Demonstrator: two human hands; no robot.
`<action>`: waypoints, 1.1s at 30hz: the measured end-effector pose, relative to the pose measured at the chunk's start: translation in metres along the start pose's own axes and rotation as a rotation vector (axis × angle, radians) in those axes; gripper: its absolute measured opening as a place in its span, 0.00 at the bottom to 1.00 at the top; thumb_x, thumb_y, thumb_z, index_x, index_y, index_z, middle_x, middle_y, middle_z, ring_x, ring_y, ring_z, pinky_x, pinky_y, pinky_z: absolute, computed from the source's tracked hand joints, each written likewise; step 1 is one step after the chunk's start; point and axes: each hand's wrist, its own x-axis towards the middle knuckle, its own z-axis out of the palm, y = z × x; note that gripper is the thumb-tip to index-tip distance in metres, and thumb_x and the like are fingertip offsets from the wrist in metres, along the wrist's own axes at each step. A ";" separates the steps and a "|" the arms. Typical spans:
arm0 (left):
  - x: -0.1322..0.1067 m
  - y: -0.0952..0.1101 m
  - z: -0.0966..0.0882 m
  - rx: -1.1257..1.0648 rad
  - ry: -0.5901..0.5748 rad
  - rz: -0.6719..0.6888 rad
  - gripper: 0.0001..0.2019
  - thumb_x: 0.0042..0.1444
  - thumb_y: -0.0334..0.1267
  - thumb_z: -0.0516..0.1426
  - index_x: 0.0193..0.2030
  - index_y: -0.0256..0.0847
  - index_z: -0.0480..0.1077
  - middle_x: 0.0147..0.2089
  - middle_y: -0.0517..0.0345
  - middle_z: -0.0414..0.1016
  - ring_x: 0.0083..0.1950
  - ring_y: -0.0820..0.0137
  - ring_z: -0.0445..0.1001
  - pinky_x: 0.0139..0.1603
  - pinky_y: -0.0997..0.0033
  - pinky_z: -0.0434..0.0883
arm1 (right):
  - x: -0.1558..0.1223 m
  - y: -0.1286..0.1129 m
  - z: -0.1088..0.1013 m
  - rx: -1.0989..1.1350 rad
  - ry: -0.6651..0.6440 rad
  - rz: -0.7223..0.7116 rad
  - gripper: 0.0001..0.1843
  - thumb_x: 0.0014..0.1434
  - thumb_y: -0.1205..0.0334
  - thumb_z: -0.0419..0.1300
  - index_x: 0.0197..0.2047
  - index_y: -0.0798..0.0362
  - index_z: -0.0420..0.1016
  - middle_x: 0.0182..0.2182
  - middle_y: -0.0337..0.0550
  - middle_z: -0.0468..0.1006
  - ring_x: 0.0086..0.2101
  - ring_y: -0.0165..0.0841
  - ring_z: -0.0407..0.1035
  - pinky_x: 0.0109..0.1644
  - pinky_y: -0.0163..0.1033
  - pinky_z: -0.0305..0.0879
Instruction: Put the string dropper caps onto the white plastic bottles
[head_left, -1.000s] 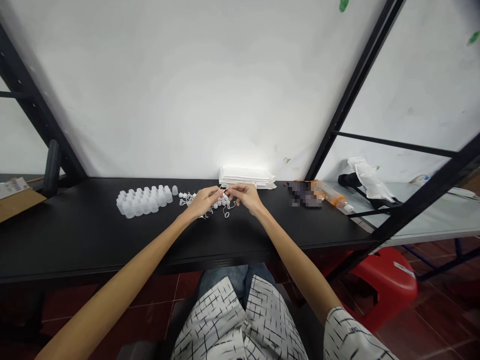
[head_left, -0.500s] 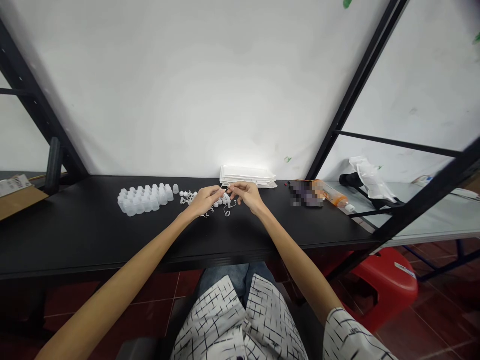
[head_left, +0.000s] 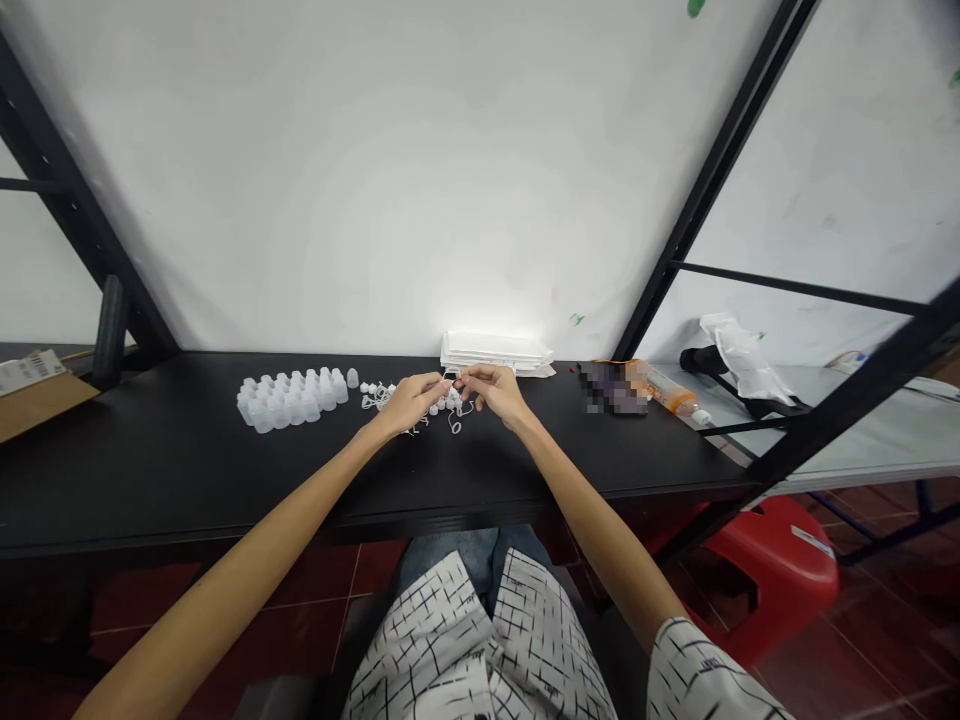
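My left hand (head_left: 410, 402) and my right hand (head_left: 496, 391) meet above the black table (head_left: 292, 480), fingertips pinched close together. Between them is a thin white cord (head_left: 450, 376), gripped by both; whether a small cap is attached to it is too small to make out. Beneath and around the hands lies a loose pile of white cords and small white caps (head_left: 455, 427), partly hidden by the fingers. To the left, several translucent white plastic bottles (head_left: 289, 402) stand upright in tight rows, with one single bottle (head_left: 352, 378) apart from them.
Behind my hands, a stack of flat white packets (head_left: 495, 353) rests against the wall. An orange-labelled bottle (head_left: 682, 402) lies at the right beside a blurred dark item (head_left: 611, 388). A cardboard box (head_left: 45, 405) sits far left. Below right is a red stool (head_left: 780, 560).
Almost nothing differs. Both hands keep the same place and pinch, with only a tiny shift of the fingertips and of the camera view.
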 end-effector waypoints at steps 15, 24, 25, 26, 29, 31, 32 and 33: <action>-0.001 0.000 -0.002 0.158 0.003 0.022 0.20 0.61 0.53 0.48 0.26 0.40 0.63 0.22 0.63 0.60 0.26 0.72 0.58 0.28 0.72 0.53 | 0.000 0.002 -0.001 -0.109 -0.027 -0.049 0.17 0.48 0.50 0.66 0.32 0.56 0.75 0.27 0.44 0.78 0.24 0.30 0.71 0.17 0.29 0.60; -0.003 0.001 -0.001 0.341 0.000 0.021 0.20 0.61 0.53 0.46 0.26 0.41 0.64 0.20 0.64 0.62 0.25 0.71 0.60 0.29 0.72 0.52 | -0.001 0.007 -0.002 -0.204 -0.088 -0.076 0.16 0.51 0.51 0.64 0.32 0.57 0.76 0.27 0.44 0.77 0.24 0.30 0.72 0.17 0.28 0.59; -0.003 0.001 -0.001 0.353 0.000 0.023 0.20 0.62 0.52 0.46 0.26 0.41 0.63 0.20 0.64 0.61 0.25 0.71 0.60 0.29 0.71 0.52 | -0.001 0.008 -0.002 -0.208 -0.093 -0.073 0.16 0.51 0.50 0.64 0.32 0.57 0.76 0.27 0.44 0.77 0.24 0.30 0.72 0.17 0.28 0.59; -0.003 0.000 -0.001 0.359 0.000 0.029 0.20 0.62 0.52 0.46 0.26 0.41 0.62 0.20 0.63 0.61 0.25 0.71 0.60 0.29 0.71 0.52 | -0.001 0.008 -0.002 -0.210 -0.095 -0.072 0.17 0.51 0.50 0.64 0.32 0.57 0.76 0.27 0.44 0.77 0.24 0.30 0.71 0.17 0.28 0.59; -0.002 -0.002 0.000 0.372 0.002 0.043 0.20 0.62 0.52 0.46 0.25 0.41 0.61 0.20 0.63 0.61 0.25 0.70 0.60 0.29 0.71 0.52 | 0.000 0.010 -0.001 -0.214 -0.104 -0.069 0.18 0.50 0.48 0.64 0.32 0.57 0.76 0.26 0.44 0.77 0.24 0.30 0.72 0.17 0.29 0.59; -0.001 -0.004 0.001 0.376 0.001 0.047 0.20 0.62 0.51 0.46 0.25 0.42 0.61 0.19 0.63 0.60 0.25 0.70 0.60 0.29 0.71 0.52 | 0.001 0.012 -0.001 -0.219 -0.114 -0.063 0.18 0.50 0.48 0.65 0.31 0.57 0.75 0.25 0.44 0.76 0.24 0.30 0.72 0.17 0.28 0.59; -0.001 -0.004 0.002 0.378 0.001 0.049 0.19 0.62 0.51 0.46 0.25 0.42 0.61 0.19 0.63 0.60 0.24 0.70 0.60 0.29 0.71 0.51 | 0.001 0.013 -0.001 -0.221 -0.122 -0.060 0.18 0.51 0.48 0.65 0.31 0.57 0.75 0.25 0.43 0.76 0.24 0.30 0.72 0.17 0.28 0.59; -0.001 -0.004 0.002 0.379 0.001 0.052 0.19 0.62 0.51 0.46 0.25 0.42 0.61 0.19 0.63 0.60 0.24 0.70 0.60 0.29 0.71 0.51 | 0.001 0.013 -0.001 -0.222 -0.131 -0.056 0.18 0.51 0.48 0.65 0.31 0.57 0.75 0.25 0.43 0.76 0.24 0.30 0.72 0.17 0.28 0.59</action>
